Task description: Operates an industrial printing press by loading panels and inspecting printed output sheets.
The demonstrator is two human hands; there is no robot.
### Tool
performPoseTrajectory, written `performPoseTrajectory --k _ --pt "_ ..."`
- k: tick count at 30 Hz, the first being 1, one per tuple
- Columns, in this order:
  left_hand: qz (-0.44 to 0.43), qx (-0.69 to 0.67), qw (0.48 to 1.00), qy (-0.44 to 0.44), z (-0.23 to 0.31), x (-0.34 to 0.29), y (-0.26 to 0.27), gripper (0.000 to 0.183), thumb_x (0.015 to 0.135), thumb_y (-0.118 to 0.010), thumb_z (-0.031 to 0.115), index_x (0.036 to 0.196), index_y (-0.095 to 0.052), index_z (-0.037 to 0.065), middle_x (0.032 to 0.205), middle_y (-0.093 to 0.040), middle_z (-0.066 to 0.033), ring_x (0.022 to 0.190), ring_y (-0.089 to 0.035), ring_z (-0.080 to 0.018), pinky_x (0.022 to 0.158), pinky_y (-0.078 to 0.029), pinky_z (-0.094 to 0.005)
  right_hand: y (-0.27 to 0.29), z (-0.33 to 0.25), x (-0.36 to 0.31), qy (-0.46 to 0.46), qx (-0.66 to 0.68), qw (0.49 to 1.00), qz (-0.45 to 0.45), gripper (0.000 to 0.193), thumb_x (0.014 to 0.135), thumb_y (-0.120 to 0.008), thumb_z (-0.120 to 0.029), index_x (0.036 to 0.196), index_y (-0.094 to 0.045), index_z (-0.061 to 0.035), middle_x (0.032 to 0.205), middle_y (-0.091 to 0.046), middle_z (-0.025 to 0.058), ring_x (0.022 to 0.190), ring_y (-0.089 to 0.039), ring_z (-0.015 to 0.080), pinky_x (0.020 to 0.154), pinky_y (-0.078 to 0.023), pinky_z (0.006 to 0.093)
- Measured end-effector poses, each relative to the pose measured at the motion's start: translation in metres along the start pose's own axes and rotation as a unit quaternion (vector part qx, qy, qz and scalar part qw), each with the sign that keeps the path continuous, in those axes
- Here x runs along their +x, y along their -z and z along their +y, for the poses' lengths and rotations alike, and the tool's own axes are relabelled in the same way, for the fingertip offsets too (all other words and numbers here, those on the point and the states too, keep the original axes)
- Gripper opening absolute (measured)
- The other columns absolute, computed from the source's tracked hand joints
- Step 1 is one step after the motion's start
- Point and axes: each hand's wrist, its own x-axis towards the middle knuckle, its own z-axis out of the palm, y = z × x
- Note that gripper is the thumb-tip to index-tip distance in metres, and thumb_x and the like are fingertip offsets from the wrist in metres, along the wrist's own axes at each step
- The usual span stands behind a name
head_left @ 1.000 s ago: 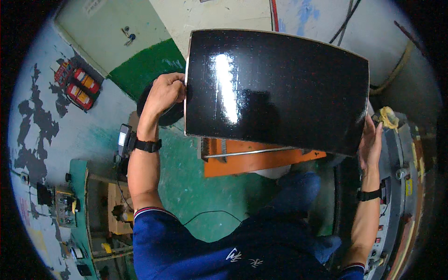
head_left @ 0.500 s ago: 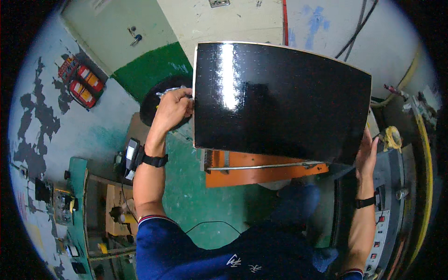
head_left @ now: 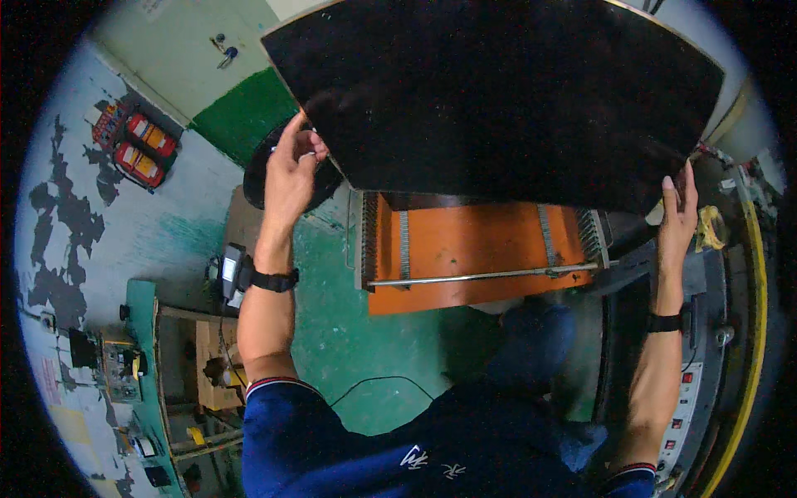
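Note:
A large black panel (head_left: 506, 104) with a thin pale rim is held up in front of me, tilted and running past the top of the view. My left hand (head_left: 292, 170) grips its left edge, index finger along the rim and the other fingers partly curled. At the lower right corner, my right hand (head_left: 679, 203) holds the panel with fingers against the edge. Just below the panel stands an orange rack (head_left: 481, 241) with coil-like slotted strips along its sides and a metal rod (head_left: 481, 276) across its front. The panel hides the rack's far part.
A round black stool seat (head_left: 266, 178) stands behind my left hand. To the right is a grey machine (head_left: 701, 290) with a switch panel and a yellow object (head_left: 708, 228) on it. Shelving (head_left: 158, 373) and red fire extinguishers (head_left: 149, 137) line the left; a cable (head_left: 378, 379) lies on the green floor.
The black panel has risen and tilted, looks larger, and its bright reflection is gone. More of the orange rack shows beneath. My right hand has moved up and right; my left hand slightly up.

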Motion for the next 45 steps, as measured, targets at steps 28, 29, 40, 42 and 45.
performPoseTrajectory --k 28,29,40,42,45 --pt "0.012 0.030 0.993 0.112 -0.192 -0.043 -0.024 0.074 0.082 -0.040 -0.017 0.147 -0.020 0.010 0.122 -0.051 -0.0104 0.112 -0.053 -0.0206 0.098 -0.041 -0.0311 -0.097 0.037 0.004 -0.120 0.009 0.972 -0.202 0.065 0.078 -0.050 0.013 0.139 -0.040 -0.0057 0.136 -0.048 0.0152 0.129 -0.043 0.0234 0.107 -0.033 0.0325" --pt "0.009 0.042 0.993 0.108 -0.195 -0.043 -0.022 0.074 0.081 -0.040 -0.017 0.147 -0.020 0.010 0.122 -0.051 -0.0101 0.112 -0.053 -0.0203 0.098 -0.040 -0.0310 -0.101 0.044 0.009 -0.101 0.031 0.973 -0.207 0.066 0.078 -0.053 0.012 0.139 -0.040 -0.0068 0.136 -0.049 0.0145 0.128 -0.044 0.0232 0.107 -0.033 0.0323" --pt "0.011 0.036 0.990 0.138 -0.194 -0.041 -0.028 0.075 0.079 -0.036 -0.016 0.147 -0.021 0.011 0.132 -0.046 -0.0121 0.125 -0.045 -0.0228 0.108 -0.032 -0.0351 -0.115 0.079 0.047 -0.159 0.066 0.940 -0.293 0.073 0.077 -0.037 0.022 0.144 -0.032 -0.0076 0.144 -0.040 0.0114 0.135 -0.035 0.0197 0.109 -0.027 0.0311" --pt "0.006 0.059 0.988 0.144 -0.186 -0.040 -0.031 0.076 0.078 -0.034 -0.016 0.147 -0.021 0.012 0.135 -0.044 -0.0140 0.128 -0.043 -0.0244 0.108 -0.031 -0.0359 -0.117 0.083 0.043 -0.150 0.111 0.942 -0.280 0.076 0.066 -0.032 0.024 0.139 -0.036 0.0004 0.139 -0.044 0.0156 0.132 -0.039 0.0196 0.109 -0.029 0.0282" --pt "0.012 0.027 0.984 0.174 -0.177 -0.038 -0.035 0.077 0.076 -0.033 -0.016 0.147 -0.022 0.011 0.135 -0.044 -0.0149 0.128 -0.042 -0.0253 0.109 -0.030 -0.0357 -0.118 0.097 0.042 -0.158 0.110 0.933 -0.305 0.074 0.074 -0.037 0.023 0.143 -0.029 -0.0030 0.144 -0.039 0.0129 0.135 -0.034 0.0201 0.111 -0.025 0.0302"
